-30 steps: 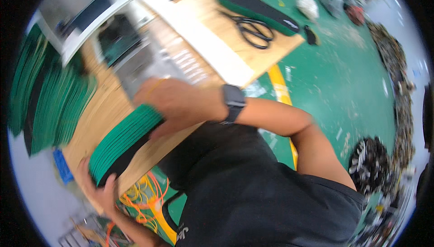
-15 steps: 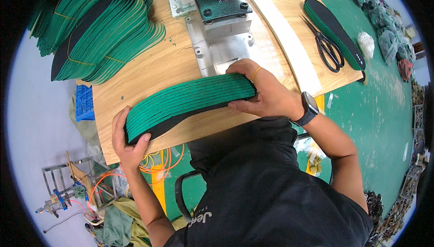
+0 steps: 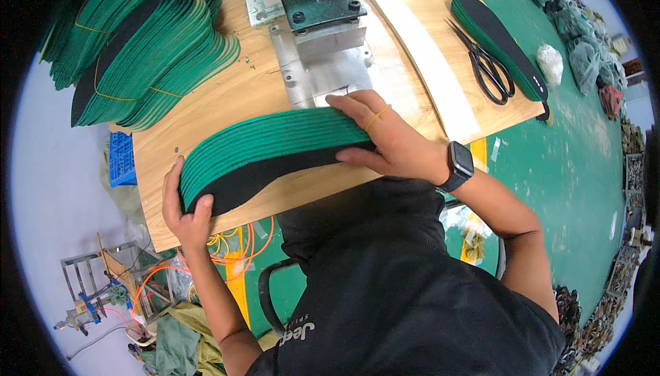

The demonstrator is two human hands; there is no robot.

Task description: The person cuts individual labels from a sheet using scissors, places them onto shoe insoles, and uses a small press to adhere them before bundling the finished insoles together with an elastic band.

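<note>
A stack of green insoles [image 3: 275, 135] with a black face toward me lies on its side across the front of the wooden table. My left hand [image 3: 185, 214] grips its left end, thumb on the black face and fingers around the far side. At the other end my right hand [image 3: 385, 138] holds the stack between thumb and fingers; a thin yellow rubber band loops around that hand's fingers. Just beyond the stack is a metal press fixture [image 3: 320, 39] with a dark bolted plate.
Banded bundles of green insoles [image 3: 148, 52] are piled at the far left. Black scissors [image 3: 488, 73] lie at the right beside another insole stack [image 3: 498, 42]. A long white strip [image 3: 419, 52] curves across the table [image 3: 227, 87]. Orange hoses [image 3: 240, 252] hang below the front edge.
The insole stack has tilted, so more of its black face shows. My right hand has shifted slightly left with it, both hands still gripping. The whole view has drifted a little.
</note>
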